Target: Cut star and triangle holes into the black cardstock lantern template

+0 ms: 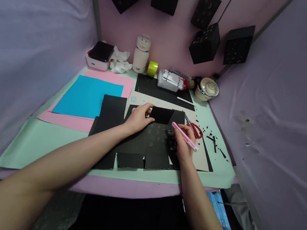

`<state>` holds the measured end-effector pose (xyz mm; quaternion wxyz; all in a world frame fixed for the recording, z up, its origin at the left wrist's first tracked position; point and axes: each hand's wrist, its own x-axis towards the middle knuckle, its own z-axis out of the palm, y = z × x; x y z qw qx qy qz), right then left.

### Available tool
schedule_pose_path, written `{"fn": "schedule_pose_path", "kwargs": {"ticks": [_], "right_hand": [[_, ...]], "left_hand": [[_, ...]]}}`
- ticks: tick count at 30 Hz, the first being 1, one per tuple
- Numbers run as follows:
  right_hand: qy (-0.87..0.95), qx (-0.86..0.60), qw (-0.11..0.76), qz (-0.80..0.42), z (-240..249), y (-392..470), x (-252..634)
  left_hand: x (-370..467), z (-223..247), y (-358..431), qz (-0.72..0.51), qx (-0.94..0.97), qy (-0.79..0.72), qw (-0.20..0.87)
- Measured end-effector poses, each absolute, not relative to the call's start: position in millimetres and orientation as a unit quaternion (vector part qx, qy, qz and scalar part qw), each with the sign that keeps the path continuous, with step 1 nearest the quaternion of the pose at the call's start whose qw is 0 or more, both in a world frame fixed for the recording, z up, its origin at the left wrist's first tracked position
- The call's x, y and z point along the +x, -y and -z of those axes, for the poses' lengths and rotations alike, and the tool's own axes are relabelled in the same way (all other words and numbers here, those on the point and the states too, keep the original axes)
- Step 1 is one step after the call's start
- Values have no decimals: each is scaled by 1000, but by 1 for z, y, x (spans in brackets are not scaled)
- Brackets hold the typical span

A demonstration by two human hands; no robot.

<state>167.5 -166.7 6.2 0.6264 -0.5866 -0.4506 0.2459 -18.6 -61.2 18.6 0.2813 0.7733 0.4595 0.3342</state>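
Note:
Black card [157, 143] with cut flaps and small pale drawn marks lies in front of me. My left hand [140, 118] rests at its upper left, fingers bent around a folded-up flap [161, 115]; a small white thing shows between thumb and fingers, too small to name. A pink pen-like tool [184, 136] is held in my right hand [184, 144], over the card's right part. The tool's working tip is not clear. Red-handled scissors [196, 131] lie just beyond my right hand.
Blue [89, 97] and pink sheets [65, 121] lie left. Along the back stand a white bottle [141, 57], yellow tape [152, 69], a marker box [171, 81] and a lidded jar [206, 89]. Black scraps [213, 143] are scattered right. Black boxes [205, 45] hang above.

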Motion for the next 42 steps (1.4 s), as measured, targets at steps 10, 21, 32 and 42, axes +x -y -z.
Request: {"fn": "schedule_pose_path", "kwargs": {"ticks": [10, 21, 32, 42], "right_hand": [[477, -591, 615, -211, -13, 172, 171], [440, -623, 590, -262, -16, 157, 182], [441, -671, 505, -317, -33, 131, 191], [464, -726, 468, -199, -3, 124, 164]], "left_hand": [[-20, -18, 62, -351, 772, -447, 284], [-5, -12, 44, -323, 735, -506, 315], [-16, -43, 43, -193, 933, -265, 150], [-8, 4, 56, -132, 968, -203, 61]]}}
